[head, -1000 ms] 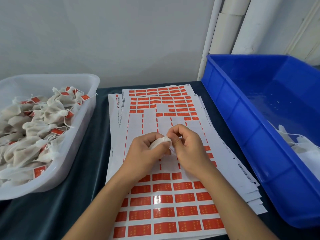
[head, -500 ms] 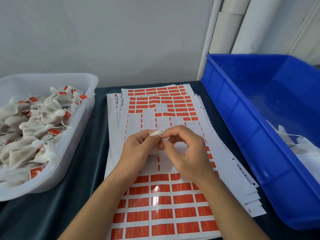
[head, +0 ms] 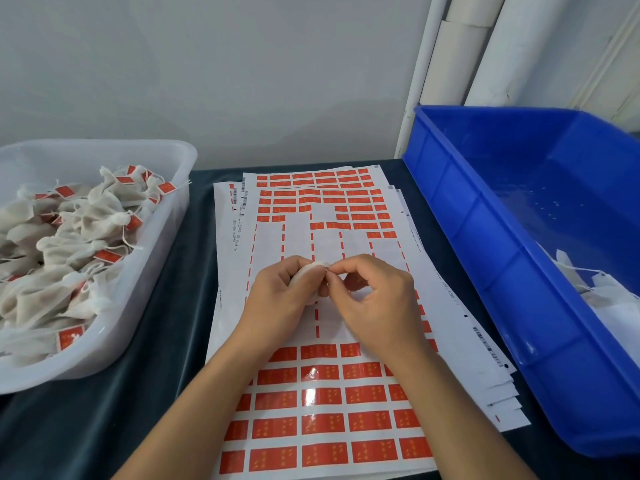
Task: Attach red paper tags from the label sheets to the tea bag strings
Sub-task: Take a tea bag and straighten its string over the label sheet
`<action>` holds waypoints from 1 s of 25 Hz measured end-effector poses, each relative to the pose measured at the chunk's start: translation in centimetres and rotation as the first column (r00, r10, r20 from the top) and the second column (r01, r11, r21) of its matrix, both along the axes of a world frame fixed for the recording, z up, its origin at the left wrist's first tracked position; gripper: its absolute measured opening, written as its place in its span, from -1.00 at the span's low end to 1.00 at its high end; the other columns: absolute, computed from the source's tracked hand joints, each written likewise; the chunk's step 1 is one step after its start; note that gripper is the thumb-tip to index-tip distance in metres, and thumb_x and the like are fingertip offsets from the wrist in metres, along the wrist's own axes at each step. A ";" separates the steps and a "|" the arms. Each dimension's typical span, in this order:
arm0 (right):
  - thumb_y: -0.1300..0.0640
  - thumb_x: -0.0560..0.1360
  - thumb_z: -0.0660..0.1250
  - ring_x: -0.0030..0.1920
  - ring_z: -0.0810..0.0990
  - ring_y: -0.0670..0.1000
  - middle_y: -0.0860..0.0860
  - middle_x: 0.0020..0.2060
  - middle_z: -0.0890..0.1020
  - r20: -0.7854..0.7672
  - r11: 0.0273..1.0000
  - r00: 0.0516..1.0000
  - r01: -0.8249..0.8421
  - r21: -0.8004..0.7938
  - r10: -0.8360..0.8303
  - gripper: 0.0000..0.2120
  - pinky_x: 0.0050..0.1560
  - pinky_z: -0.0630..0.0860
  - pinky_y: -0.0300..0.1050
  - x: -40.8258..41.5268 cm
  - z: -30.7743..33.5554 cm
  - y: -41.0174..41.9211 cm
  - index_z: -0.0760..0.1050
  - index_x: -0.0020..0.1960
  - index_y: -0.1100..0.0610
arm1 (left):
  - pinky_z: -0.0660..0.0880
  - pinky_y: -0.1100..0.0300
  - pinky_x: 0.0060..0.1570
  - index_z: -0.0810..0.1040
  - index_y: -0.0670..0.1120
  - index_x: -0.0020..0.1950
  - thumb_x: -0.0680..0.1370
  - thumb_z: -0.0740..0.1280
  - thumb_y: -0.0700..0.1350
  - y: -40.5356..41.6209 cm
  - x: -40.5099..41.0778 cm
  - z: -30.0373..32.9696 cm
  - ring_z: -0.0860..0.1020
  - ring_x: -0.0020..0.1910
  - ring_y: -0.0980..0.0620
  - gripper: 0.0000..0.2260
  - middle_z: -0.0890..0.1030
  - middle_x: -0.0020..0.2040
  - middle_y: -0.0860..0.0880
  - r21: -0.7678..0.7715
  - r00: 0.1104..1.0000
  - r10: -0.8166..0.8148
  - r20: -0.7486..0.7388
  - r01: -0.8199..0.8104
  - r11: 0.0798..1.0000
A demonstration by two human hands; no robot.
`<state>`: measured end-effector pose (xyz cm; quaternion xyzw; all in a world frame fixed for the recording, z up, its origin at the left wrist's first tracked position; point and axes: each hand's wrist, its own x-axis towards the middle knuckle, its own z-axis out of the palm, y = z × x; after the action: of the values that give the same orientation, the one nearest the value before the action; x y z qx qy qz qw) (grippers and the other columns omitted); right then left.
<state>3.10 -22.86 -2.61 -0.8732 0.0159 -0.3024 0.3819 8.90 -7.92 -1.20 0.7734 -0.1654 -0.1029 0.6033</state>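
Across the dark cloth-covered table (head: 149, 358) stand three large things. On the right, a deep blue plastic crate (head: 485, 244) holds a few untagged white tea bags (head: 609, 299) in its near corner, their strings trailing up the wall. On the left, a translucent white tub (head: 145, 292) is heaped with tagged tea bags (head: 62, 251), each with a small red paper tag on its string. Between the two lies a fanned stack of label sheets (head: 460, 327), the top sheet stripped of tags through its middle so that only thin red dashes are left there, with full rows of red tags (head: 322, 424) at the near end and more at the far end.

Over the bare middle of the top sheet the two hands meet. The left hand (head: 280, 292) has its fingers curled round a small white tea bag (head: 308, 271), which shows between thumb and forefinger. The right hand (head: 374, 299) is touching it, thumb and forefinger pinched together at the top of the bag; what they pinch is too small to tell, most likely the string.
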 end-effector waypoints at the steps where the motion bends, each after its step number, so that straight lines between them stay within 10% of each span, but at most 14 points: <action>1: 0.00 0.55 0.48 -0.14 0.65 -0.19 -0.16 -0.07 0.71 -0.005 0.999 1.000 0.017 -0.031 -0.017 -0.89 -0.14 0.48 -0.54 0.0 -0.1 0.1 0.65 0.06 -0.04 | 0.60 0.31 -0.20 0.69 0.02 -0.16 0.67 0.32 0.00 -0.1 0.0 -0.1 0.67 -0.20 0.08 -0.75 0.69 -0.21 0.04 0.006 1.000 0.004 0.014 -0.004 1.000; 13: -0.02 0.57 0.40 -0.19 0.59 -0.23 -0.25 -0.08 0.59 -0.075 0.996 0.997 -0.029 -0.079 0.023 -0.88 -0.25 0.46 -0.55 0.2 0.0 0.1 0.46 0.03 -0.14 | 0.62 0.30 -0.23 0.68 0.05 -0.19 0.65 0.35 0.04 0.1 0.1 0.1 0.69 -0.22 0.06 -0.75 0.69 -0.23 0.06 0.040 1.000 -0.003 0.021 0.002 0.999; 25: 0.01 0.68 0.21 -0.14 0.69 -0.10 -0.18 -0.17 0.61 -0.054 0.953 0.991 -0.098 0.286 0.118 -0.95 -0.13 0.66 -0.25 0.3 0.5 0.3 0.35 0.04 -0.11 | 0.64 0.26 -0.18 0.65 0.10 0.03 0.65 0.34 0.02 0.1 -0.4 0.9 0.66 -0.27 0.04 -0.90 0.70 -0.24 0.02 -0.100 1.000 -0.025 -0.013 0.024 0.995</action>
<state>3.39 -22.51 -2.14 -0.8194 0.0245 -0.2446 0.5178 8.54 -7.82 -0.32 0.7395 -0.1756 -0.1073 0.6409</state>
